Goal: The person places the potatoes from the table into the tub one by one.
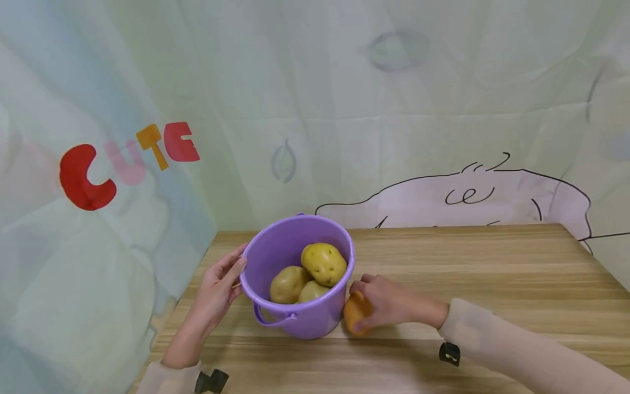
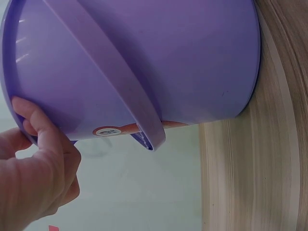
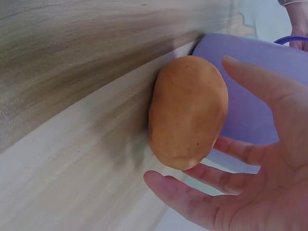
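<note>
A purple bucket (image 1: 315, 320) stands on the wooden table, holding a yellow potato (image 1: 324, 264) and two duller potatoes (image 1: 288, 284). My left hand (image 1: 219, 287) grips its rim at the left side, fingers bent over the edge in the left wrist view. Against the bucket's right side lies an orange-brown potato (image 3: 188, 113) on the tabletop. My right hand (image 3: 260, 159) surrounds it with spread fingers; in the right wrist view the thumb stands slightly apart from its surface. The head view shows the right hand (image 1: 386, 301) partly covering that potato.
The table (image 1: 467, 262) has a wood-grain top and reaches back to a printed curtain (image 1: 418, 120). Another curtain side with the letters CUTE hangs at the left. The bucket's handle (image 2: 120, 72) hangs down its near side.
</note>
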`<state>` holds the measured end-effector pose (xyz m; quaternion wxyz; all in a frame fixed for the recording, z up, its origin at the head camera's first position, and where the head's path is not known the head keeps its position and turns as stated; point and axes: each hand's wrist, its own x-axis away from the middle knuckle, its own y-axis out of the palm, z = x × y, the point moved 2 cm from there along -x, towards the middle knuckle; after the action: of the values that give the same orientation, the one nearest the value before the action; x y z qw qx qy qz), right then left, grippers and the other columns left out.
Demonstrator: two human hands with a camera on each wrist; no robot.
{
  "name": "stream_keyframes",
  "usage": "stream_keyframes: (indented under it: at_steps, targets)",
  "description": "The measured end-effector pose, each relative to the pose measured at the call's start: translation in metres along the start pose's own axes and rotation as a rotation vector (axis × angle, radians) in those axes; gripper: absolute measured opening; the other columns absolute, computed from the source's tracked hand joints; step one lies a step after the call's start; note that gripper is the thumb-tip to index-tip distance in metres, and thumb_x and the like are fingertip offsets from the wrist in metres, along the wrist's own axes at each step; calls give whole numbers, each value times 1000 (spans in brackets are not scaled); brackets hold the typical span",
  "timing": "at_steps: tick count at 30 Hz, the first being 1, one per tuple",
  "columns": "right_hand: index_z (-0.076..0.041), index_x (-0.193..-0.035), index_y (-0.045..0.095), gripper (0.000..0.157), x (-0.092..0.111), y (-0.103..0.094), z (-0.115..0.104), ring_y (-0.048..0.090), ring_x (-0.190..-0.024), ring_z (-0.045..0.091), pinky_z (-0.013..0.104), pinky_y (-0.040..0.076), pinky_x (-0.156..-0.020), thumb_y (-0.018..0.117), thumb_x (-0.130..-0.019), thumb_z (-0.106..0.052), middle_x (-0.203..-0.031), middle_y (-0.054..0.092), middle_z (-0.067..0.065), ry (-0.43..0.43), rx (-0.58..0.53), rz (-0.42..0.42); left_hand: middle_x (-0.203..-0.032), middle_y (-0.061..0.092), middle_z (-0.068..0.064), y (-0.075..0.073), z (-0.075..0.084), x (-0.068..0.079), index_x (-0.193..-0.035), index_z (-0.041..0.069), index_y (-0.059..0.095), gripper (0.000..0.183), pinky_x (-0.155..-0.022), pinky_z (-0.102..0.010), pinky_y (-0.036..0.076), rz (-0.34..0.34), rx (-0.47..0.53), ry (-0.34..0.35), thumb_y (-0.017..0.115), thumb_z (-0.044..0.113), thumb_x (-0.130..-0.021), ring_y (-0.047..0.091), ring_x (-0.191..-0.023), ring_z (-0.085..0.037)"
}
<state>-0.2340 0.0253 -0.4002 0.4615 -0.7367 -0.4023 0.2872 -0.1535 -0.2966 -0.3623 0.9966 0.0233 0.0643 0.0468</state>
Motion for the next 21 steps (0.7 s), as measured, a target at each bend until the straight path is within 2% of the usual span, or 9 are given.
stream_keyframes:
  at_steps: [4,13,21]
  targets:
    - [-2,-115,63,62,0,4,1,52,-81,12,23,49,-68,85,-74,-42,-96,58,3,7,-12,-5,-115,56,-9,0,0,0,-151,-8,32,52,-78,-21,58,3,0,-4,48,16,-107,65,-94,-13]
    - [-1,-123,60,70,1,12,0,53,-87,15,26,52,-74,89,-71,-39,-103,57,6,38,-35,10,-116,56,-11,0,0,0,-151,-8,32,52,-79,-21,58,-7,-1,5,47,16,-108,65,-95,-14]
    - [-3,-122,59,69,1,18,2,52,-87,16,26,51,-73,90,-70,-37,-101,55,3,43,-49,39,-116,56,-11,0,-1,0,-150,-8,32,51,-79,-21,58,-3,1,8,47,16,-108,65,-95,-15]
